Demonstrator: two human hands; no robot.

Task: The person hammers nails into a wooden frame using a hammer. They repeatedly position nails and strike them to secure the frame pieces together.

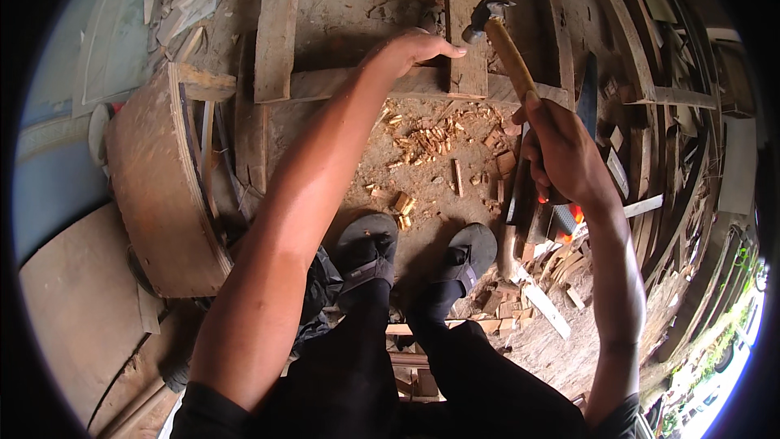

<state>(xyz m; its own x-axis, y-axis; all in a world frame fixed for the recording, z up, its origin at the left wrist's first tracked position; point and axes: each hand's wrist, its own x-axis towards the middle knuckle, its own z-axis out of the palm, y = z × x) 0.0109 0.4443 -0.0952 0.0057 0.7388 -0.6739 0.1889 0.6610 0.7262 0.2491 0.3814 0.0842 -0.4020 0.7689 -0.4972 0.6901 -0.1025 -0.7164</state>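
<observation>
1. Firmly grips a hammer [510,57] by its wooden handle in the right hand [561,146], with curled fingers around it and the thumb laid along it.
2. Slants the handle away and to the left, with the dark claw head [485,16] at the far end, overlapping in view the right edge of a plank [469,77]; cannot tell whether touching or just above.
3. Reaches the left hand [422,47] out to the same plank, with the thumb extended towards the claw head and just apart from it; cannot tell about a hold on anything, with the other fingers mostly hidden.
4. Faces a wooden crosspiece [325,84] running sideways at the near end of that plank.
5. Stands in dark sandals [368,236] on the ground [447,195], behind scattered wood shavings [426,142].
6. Has a curved wooden panel [158,195] upright on the left.
7. Has a dark blade [587,89] just beyond the right hand, and wood scraps [512,301] nearer, right of the sandals.
</observation>
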